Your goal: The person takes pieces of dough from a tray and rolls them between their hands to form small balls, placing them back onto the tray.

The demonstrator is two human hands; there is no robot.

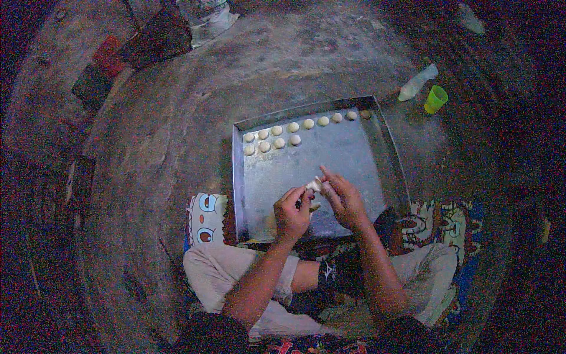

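Observation:
A small white lump of dough (314,185) is between my two hands, above the near half of a square metal tray (348,171). My left hand (292,213) pinches its left side with curled fingers. On the other side, the thumb and fingers of my right hand (346,203) close around its right end, with one finger reaching out past it. Several round pale dough balls (293,127) sit in a row along the tray's far wall. A shorter second row of balls (279,142) starts at the left. Something small and dark shows under my left fingers, too blurred to name.
Beyond the tray's far right corner, a yellow-green cup (436,99) stands beside a whitish bag-like thing (418,82). A patterned cartoon mat (207,218) lies under my crossed legs, close to the tray's near edge. Dark and red objects (109,55) rest on the floor at far left.

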